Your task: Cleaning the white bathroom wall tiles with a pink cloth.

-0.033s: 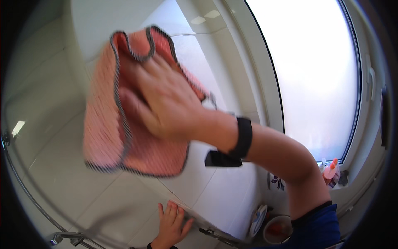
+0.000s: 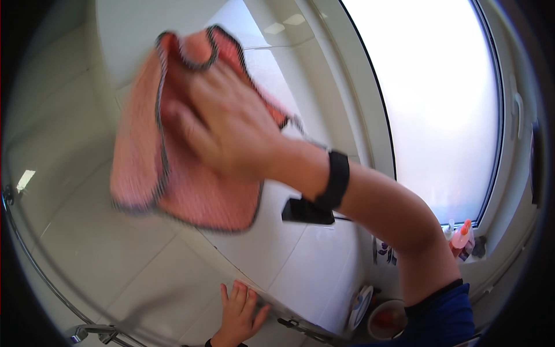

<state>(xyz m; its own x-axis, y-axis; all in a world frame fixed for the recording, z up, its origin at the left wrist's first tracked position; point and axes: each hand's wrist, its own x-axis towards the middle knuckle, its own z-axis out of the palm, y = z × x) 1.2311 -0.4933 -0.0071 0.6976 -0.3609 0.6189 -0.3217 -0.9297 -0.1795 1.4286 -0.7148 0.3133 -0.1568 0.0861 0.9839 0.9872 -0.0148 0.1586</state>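
My right hand [image 2: 231,124] presses a pink cleaning cloth [image 2: 202,205] with grey stitched edging against the pale tiled wall [image 2: 173,260]. The fingers reach under a fold at the cloth's top, so their tips are hidden, and motion blurs both hand and cloth. A black band [image 2: 335,180] with a dark block circles that wrist. Lower down, my left hand [image 2: 238,315] rests on the tiles with its fingers spread, holding nothing.
At right is a bright frosted window [image 2: 439,104] with a white handle [image 2: 518,115]. A pink bottle [image 2: 461,237] and other small items stand on its sill. A metal shower hose [image 2: 43,277] runs along the left; below right sits a round bucket [image 2: 386,332].
My right hand and the cloth have slid slightly upward, the cloth's lower edge also a little to the left. My left hand stays in place.
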